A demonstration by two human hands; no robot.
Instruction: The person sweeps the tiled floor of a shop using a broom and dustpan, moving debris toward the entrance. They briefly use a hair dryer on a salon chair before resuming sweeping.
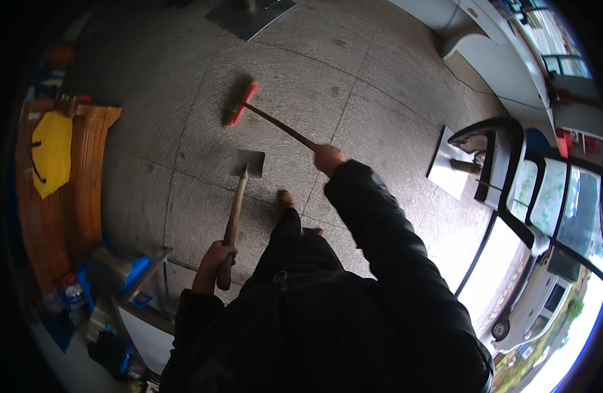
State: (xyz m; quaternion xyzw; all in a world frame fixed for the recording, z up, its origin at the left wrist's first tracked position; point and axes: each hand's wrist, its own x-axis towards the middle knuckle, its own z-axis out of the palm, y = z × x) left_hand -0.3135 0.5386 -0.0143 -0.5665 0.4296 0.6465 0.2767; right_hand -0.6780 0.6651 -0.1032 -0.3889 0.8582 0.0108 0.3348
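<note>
My right hand (pixel 329 158) grips the dark wooden handle of a broom whose red head (pixel 242 103) rests on the grey stone floor ahead of me. In my left hand (pixel 217 257) is the wooden handle of a small shovel, its flat metal blade (pixel 248 163) lying on the floor between the broom head and my feet. One brown shoe (pixel 286 198) shows just behind the shovel blade. Both sleeves are black.
A wooden bench (pixel 85 177) with a yellow cloth (pixel 51 152) stands at the left. Blue containers and a metal stand (pixel 128 278) crowd the lower left. At the right are a white base plate (pixel 451 171), a dark frame, glass doors and a white car (pixel 531 298) outside.
</note>
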